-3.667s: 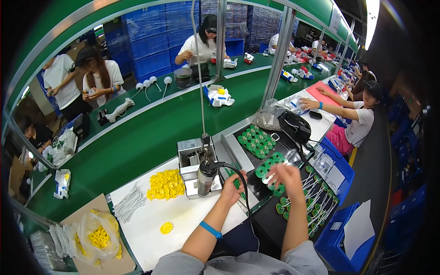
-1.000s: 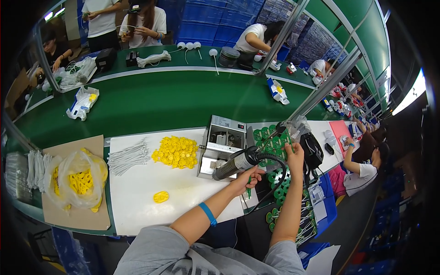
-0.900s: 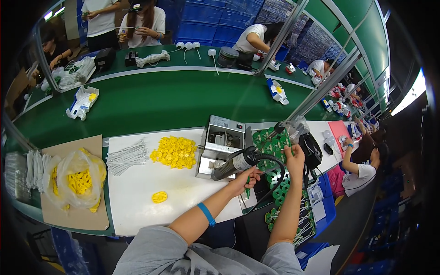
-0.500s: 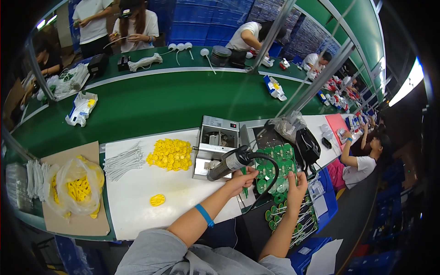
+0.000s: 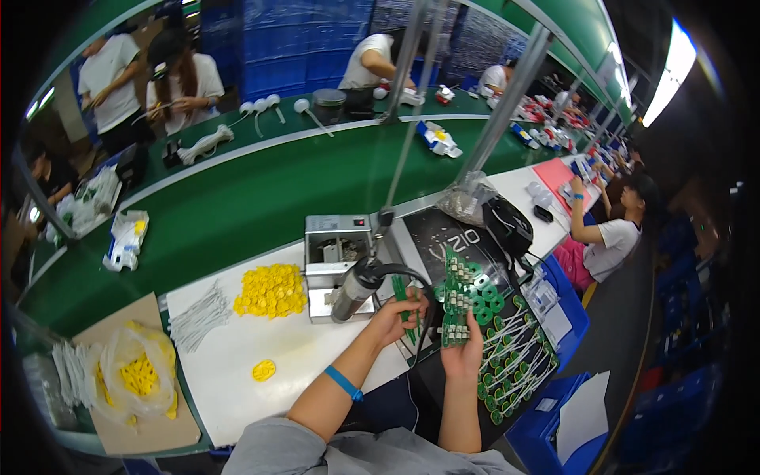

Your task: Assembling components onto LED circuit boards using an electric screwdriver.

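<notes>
A clear bag (image 5: 134, 376) of yellow discs sits on a brown cardboard sheet (image 5: 154, 431) at the left end of the white tabletop (image 5: 237, 380). A loose heap of yellow discs (image 5: 271, 290) lies near a grey metal box (image 5: 336, 265), with 1 single disc (image 5: 264, 370) nearer the person. A blue bin (image 5: 558, 423) at the lower right holds a white sheet (image 5: 584, 416).

The right hand (image 5: 463, 356) is closed around the lower edge of a green board (image 5: 457, 305), held upright over a black mat (image 5: 475, 317) covered with round green parts. The left hand (image 5: 393, 317) is curled around a green strip (image 5: 404, 305), just beside a hanging grey driver (image 5: 356, 286).
</notes>
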A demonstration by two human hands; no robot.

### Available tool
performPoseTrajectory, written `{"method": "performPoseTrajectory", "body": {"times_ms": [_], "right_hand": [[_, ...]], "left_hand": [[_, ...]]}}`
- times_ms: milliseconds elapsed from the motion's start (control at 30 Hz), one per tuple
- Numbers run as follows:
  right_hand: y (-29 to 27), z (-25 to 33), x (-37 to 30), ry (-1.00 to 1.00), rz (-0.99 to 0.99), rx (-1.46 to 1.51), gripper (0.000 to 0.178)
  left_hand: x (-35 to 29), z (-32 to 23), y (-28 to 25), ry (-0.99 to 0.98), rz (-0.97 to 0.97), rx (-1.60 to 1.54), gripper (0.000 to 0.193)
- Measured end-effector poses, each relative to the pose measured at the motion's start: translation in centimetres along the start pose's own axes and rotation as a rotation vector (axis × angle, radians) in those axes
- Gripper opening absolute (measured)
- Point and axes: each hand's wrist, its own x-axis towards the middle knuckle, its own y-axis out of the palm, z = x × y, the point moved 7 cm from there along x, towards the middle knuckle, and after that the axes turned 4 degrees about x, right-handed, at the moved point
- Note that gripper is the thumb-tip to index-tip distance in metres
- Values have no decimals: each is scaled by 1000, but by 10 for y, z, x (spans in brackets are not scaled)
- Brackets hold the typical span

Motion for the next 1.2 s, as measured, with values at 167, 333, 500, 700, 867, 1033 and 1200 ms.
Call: {"method": "performPoseTrajectory", "body": {"times_ms": [167,333,500,700,867,1033,1200], "right_hand": [[28,-17,-18,139,-298,65,18],[15,-32,-18,395,-198,53,22],[-6,-30,3,366,20,-322,36],[-9,15,5,-363,230,-733,89],[12,2,6,-343,286,-914,57],[41,-1,29,-443,88,-769,24],[62,-27,55,-795,211,-1064,21]], "left_hand": [[12,11,-9,11,-163,-64,5],[22,25,-3,-69,-274,167,33],[21,20,-31,57,-371,145,16],[14,8,-17,70,-409,138,18],[13,5,-25,105,-365,87,24],[-9,-8,-25,165,-390,143,20],[-19,-9,-47,232,-271,116,34]]}}
